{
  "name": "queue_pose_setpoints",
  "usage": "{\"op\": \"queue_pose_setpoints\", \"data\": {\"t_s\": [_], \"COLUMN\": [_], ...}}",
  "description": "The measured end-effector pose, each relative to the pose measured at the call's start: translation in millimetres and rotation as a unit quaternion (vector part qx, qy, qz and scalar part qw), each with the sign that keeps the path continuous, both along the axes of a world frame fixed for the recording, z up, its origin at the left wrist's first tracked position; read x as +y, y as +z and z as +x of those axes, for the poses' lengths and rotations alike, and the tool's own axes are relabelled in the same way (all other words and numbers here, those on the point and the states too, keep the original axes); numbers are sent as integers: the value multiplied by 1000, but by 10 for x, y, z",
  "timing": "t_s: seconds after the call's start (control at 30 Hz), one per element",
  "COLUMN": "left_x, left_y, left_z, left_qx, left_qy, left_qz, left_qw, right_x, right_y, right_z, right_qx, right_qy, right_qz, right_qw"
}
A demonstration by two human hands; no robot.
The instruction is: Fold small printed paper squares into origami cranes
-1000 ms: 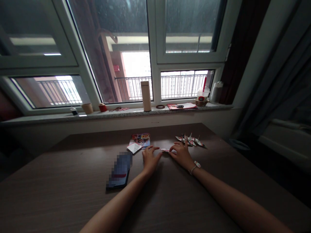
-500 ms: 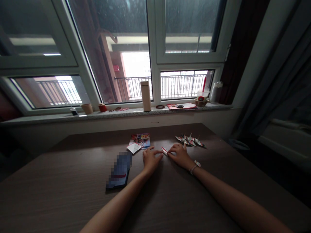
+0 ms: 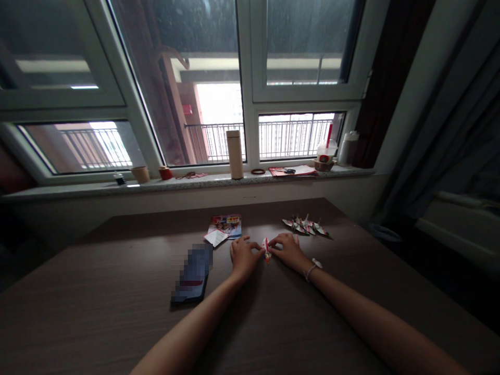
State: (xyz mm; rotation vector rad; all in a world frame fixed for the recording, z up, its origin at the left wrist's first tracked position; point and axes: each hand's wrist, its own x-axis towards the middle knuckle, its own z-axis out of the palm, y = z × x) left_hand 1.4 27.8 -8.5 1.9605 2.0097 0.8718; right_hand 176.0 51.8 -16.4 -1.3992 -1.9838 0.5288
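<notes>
A small folded piece of printed paper (image 3: 266, 250), white with red marks, is held upright just over the table between my two hands. My left hand (image 3: 245, 255) pinches it from the left with thumb and forefinger. From the right, the fingertips of my right hand (image 3: 288, 251) close on its other side. Beyond my right hand lies a row of several folded paper pieces (image 3: 307, 226) with pointed tips. Past my left hand are a white paper square (image 3: 216, 238) and a colourful printed sheet (image 3: 230, 224), partly overlapping.
A dark phone (image 3: 195, 278), partly pixelated, lies left of my left forearm on the brown table (image 3: 97, 281). The windowsill (image 3: 219, 183) holds a beige bottle (image 3: 234, 155), a paper cup (image 3: 140, 174), scissors on papers (image 3: 292, 171) and a drink cup with a red straw (image 3: 325, 153).
The folded paper has turned from slanted to nearly upright between my fingers, showing more of its printed surface. Both hands have stayed almost in place.
</notes>
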Motion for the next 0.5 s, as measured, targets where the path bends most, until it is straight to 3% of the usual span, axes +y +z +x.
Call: {"op": "queue_pose_setpoints", "data": {"t_s": [0.2, 0.5], "left_x": [31, 49], "left_y": [-29, -30], "left_z": [-4, -4], "left_qx": [5, 15], "left_qy": [-3, -3], "left_qz": [10, -2], "left_qw": [1000, 1000], "right_x": [4, 49], "right_y": [-3, -39], "right_z": [-17, -37], "right_qx": [-33, -40], "right_qy": [-42, -44], "right_qz": [4, -8], "right_qw": [999, 998]}}
